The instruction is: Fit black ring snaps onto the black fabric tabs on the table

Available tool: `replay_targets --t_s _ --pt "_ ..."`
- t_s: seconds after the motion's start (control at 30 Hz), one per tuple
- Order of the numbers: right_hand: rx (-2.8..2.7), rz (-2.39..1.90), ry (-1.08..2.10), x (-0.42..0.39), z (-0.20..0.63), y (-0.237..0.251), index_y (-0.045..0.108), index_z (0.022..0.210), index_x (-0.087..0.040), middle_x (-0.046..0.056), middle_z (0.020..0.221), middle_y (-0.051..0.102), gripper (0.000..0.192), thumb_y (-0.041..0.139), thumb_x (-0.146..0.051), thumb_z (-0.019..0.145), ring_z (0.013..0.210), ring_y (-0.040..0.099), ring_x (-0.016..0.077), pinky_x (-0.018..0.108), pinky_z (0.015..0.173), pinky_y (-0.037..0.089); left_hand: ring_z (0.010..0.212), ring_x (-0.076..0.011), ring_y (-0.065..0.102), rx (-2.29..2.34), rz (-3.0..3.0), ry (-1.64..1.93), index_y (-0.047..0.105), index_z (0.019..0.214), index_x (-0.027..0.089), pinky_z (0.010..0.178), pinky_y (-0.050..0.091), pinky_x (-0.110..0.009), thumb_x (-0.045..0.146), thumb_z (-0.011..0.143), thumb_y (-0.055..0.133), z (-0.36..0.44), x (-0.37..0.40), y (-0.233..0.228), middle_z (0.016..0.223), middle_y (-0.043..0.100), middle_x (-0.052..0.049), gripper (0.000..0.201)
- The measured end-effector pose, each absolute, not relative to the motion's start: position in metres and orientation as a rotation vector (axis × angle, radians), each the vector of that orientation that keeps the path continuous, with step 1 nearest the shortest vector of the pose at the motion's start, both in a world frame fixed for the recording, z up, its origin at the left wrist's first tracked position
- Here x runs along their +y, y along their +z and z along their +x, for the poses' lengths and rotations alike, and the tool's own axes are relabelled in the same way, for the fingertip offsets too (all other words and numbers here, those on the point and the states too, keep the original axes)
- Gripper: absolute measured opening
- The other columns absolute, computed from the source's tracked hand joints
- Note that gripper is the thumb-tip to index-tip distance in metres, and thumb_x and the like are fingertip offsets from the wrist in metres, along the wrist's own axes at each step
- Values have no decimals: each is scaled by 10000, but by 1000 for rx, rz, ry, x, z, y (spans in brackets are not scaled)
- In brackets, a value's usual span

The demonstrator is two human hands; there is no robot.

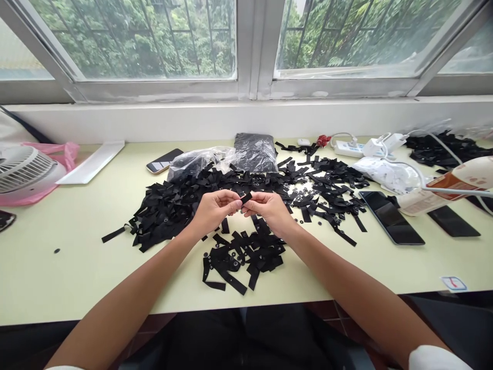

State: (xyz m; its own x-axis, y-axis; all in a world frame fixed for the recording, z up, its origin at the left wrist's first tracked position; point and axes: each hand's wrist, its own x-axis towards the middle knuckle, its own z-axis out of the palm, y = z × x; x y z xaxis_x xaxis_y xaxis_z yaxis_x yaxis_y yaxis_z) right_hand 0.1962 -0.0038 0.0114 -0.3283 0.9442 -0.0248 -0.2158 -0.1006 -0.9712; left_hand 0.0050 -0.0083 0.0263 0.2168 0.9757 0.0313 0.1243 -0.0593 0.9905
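Observation:
My left hand (213,209) and my right hand (269,208) meet above the pale green table (69,257), fingertips pinching one short black strap piece (245,197) between them. Under my hands lies a small heap of black strap pieces (242,257) near the front edge. A much larger spread of the same black pieces (185,200) covers the table's middle, with small round fasteners (302,194) scattered at its right.
Clear bags of black parts (200,160) and a dark bag (254,152) lie behind. A phone (165,160), white fan (23,172), white tray (92,162), power strip (348,149), two dark phones (391,217) and a bottle (450,185) ring the table.

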Motion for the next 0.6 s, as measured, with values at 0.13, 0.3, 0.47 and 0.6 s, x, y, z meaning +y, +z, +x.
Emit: replay_targets --t_s 0.13,0.3,0.47,0.6 --pt "-1241 -880 1664 -5 199 13 774 980 -125 100 908 739 341 819 -414 803 863 710 212 379 905 576 624 -53 596 1207 1451 1047 733 918 119 574 484 -145 478 735 790 3 -9 27 775 709 -41 407" --pt "-1271 -933 1634 -5 197 12 773 1009 -141 82 893 737 390 865 -424 757 816 701 189 362 892 572 696 -57 607 1253 1550 1021 749 935 152 619 466 -139 506 766 758 3 -12 26 838 732 -34 392" --pt "-1178 -897 1701 -3 196 11 761 886 -117 95 833 723 381 854 -464 757 782 694 191 342 808 589 663 -45 552 1265 1638 972 770 971 168 610 433 -152 498 815 704 2 -12 24 832 731 -27 370" --pt "-1196 -876 1692 -2 197 11 757 918 -129 85 821 721 381 854 -462 759 762 687 185 334 778 590 736 -68 607 1188 1598 963 762 998 158 667 481 -162 474 812 710 1 -10 24 904 739 -43 371"
